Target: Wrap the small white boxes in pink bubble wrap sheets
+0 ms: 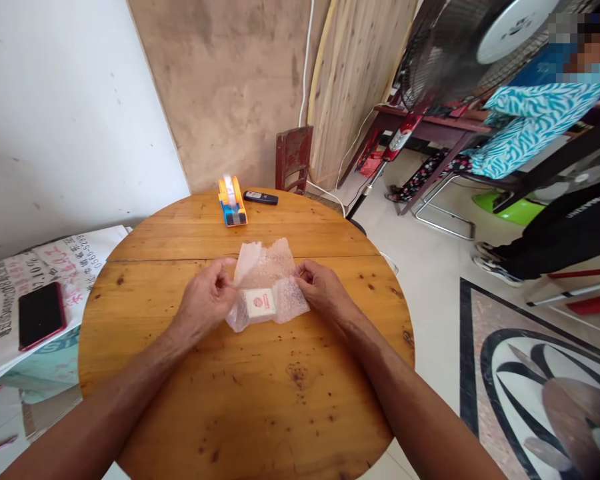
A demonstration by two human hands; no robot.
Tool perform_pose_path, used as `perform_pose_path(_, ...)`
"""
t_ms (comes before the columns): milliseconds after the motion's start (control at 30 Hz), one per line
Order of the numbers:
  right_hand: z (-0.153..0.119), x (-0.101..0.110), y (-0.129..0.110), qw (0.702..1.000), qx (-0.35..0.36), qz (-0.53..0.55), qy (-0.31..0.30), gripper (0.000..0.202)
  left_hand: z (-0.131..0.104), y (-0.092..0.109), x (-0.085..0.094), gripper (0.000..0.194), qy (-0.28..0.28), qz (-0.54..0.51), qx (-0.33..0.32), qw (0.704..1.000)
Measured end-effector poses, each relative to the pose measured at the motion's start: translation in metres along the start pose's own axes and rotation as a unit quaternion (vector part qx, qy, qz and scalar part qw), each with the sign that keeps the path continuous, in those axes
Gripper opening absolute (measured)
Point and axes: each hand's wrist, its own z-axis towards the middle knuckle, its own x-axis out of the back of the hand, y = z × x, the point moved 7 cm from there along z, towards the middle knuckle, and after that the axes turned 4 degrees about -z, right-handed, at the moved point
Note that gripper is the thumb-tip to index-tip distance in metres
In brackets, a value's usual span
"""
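A pinkish sheet of bubble wrap lies on the round wooden table, partly folded at its left and right sides. On its near part rests a small white box with red print on top. My left hand pinches the wrap's left edge, beside the box. Opposite it, my right hand has thumb and fingers closed on the wrap's right edge. The box itself is touched by neither hand, as far as I can see.
Toward the back of the table stand an orange and blue tape dispenser and a black remote-like object. A phone lies on a printed sack at left. A standing fan and a seated person are at right.
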Motion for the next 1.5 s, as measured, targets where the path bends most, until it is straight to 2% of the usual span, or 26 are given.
perform_pose_path(67, -0.001, 0.000, -0.001, 1.000, -0.004, -0.011, -0.012, 0.009, 0.006, -0.013, 0.016, 0.044, 0.013, 0.051, 0.052, 0.997)
perform_pose_path(133, -0.003, -0.001, -0.002, 0.999, -0.007, -0.024, -0.032, 0.017, 0.009, -0.022, 0.026, 0.043, -0.018, 0.128, 0.092, 0.987)
perform_pose_path(200, -0.005, -0.001, -0.002, 0.997, -0.009, -0.052, -0.053, 0.025, 0.008, -0.022, 0.033, 0.044, -0.044, 0.212, 0.101, 0.971)
perform_pose_path(233, -0.007, -0.001, -0.002, 0.996, -0.007, -0.069, -0.056, 0.029, 0.007, -0.017, 0.036, 0.045, -0.041, 0.245, 0.086, 0.965)
perform_pose_path(300, -0.009, 0.004, -0.002, 0.995, 0.000, -0.097, -0.033, 0.036, 0.002, 0.004, 0.041, 0.045, -0.006, 0.276, 0.013, 0.961)
perform_pose_path(367, -0.011, 0.015, -0.005, 0.996, 0.019, -0.087, 0.028, 0.038, -0.004, 0.033, 0.041, 0.042, 0.024, 0.259, -0.091, 0.961)
perform_pose_path(400, -0.013, 0.021, -0.009, 0.995, 0.037, -0.062, 0.062, 0.036, -0.007, 0.046, 0.037, 0.042, 0.018, 0.241, -0.141, 0.960)
perform_pose_path(467, -0.016, 0.029, -0.023, 0.990, 0.100, 0.011, 0.097, 0.030, -0.009, 0.060, 0.022, 0.050, -0.059, 0.211, -0.195, 0.956)
perform_pose_path(500, -0.016, 0.029, -0.032, 0.986, 0.139, 0.045, 0.085, 0.028, -0.008, 0.059, 0.012, 0.058, -0.115, 0.210, -0.192, 0.952)
perform_pose_path(567, -0.017, 0.023, -0.050, 0.975, 0.205, 0.077, 0.017, 0.032, -0.005, 0.050, -0.004, 0.075, -0.201, 0.232, -0.173, 0.936)
perform_pose_path(633, -0.018, 0.014, -0.062, 0.969, 0.233, 0.064, -0.057, 0.040, -0.003, 0.037, -0.010, 0.079, -0.218, 0.258, -0.146, 0.930)
perform_pose_path(700, -0.021, 0.013, -0.066, 0.967, 0.234, 0.052, -0.090, 0.042, -0.009, 0.032, -0.007, 0.073, -0.201, 0.256, -0.143, 0.934)
perform_pose_path(800, -0.039, 0.020, -0.065, 0.959, 0.231, 0.091, -0.134, 0.028, -0.037, 0.042, 0.006, 0.064, -0.165, 0.218, -0.187, 0.944)
perform_pose_path(833, -0.049, 0.019, -0.064, 0.951, 0.228, 0.110, -0.175, 0.024, -0.049, 0.044, 0.010, 0.065, -0.175, 0.198, -0.188, 0.946)
perform_pose_path(900, -0.074, 0.011, -0.060, 0.921, 0.210, 0.136, -0.299, 0.023, -0.072, 0.044, 0.010, 0.067, -0.247, 0.156, -0.157, 0.943)
perform_pose_path(933, -0.085, 0.006, -0.058, 0.905, 0.200, 0.142, -0.347, 0.020, -0.081, 0.042, 0.008, 0.060, -0.285, 0.139, -0.135, 0.939)
perform_pose_path(1000, -0.097, 0.000, -0.055, 0.895, 0.174, 0.148, -0.384, 0.018, -0.084, 0.037, 0.009, 0.040, -0.283, 0.122, -0.092, 0.947)
perform_pose_path(1067, -0.092, -0.002, -0.053, 0.917, 0.152, 0.147, -0.339, 0.020, -0.072, 0.029, 0.012, 0.035, -0.210, 0.113, -0.064, 0.969)
perform_pose_path(1100, -0.085, -0.001, -0.052, 0.935, 0.147, 0.137, -0.293, 0.019, -0.063, 0.027, 0.010, 0.041, -0.177, 0.109, -0.069, 0.976)
perform_pose_path(1167, -0.068, 0.004, -0.053, 0.966, 0.160, 0.093, -0.179, 0.012, -0.047, 0.022, 0.004, 0.067, -0.126, 0.102, -0.100, 0.982)
perform_pose_path(1200, -0.061, 0.005, -0.054, 0.974, 0.177, 0.066, -0.128, 0.015, -0.040, 0.018, -0.003, 0.079, -0.128, 0.093, -0.112, 0.981)
perform_pose_path(1267, -0.050, 0.001, -0.060, 0.973, 0.222, 0.023, -0.064, 0.038, -0.030, 0.008, -0.016, 0.095, -0.141, 0.070, -0.123, 0.980)
perform_pose_path(1333, -0.045, -0.011, -0.066, 0.962, 0.268, -0.001, -0.052, 0.059, -0.026, -0.001, -0.025, 0.103, -0.151, 0.067, -0.125, 0.978)
perform_pose_path(1367, -0.044, -0.018, -0.068, 0.957, 0.286, -0.009, -0.057, 0.062, -0.026, -0.005, -0.028, 0.105, -0.154, 0.077, -0.125, 0.977)
perform_pose_path(1433, -0.045, -0.025, -0.069, 0.951, 0.302, -0.021, -0.065, 0.057, -0.027, -0.009, -0.030, 0.106, -0.159, 0.105, -0.126, 0.974)
perform_pose_path(1500, -0.046, -0.018, -0.063, 0.956, 0.289, -0.025, -0.048, 0.050, -0.030, -0.009, -0.031, 0.107, -0.168, 0.125, -0.127, 0.970)
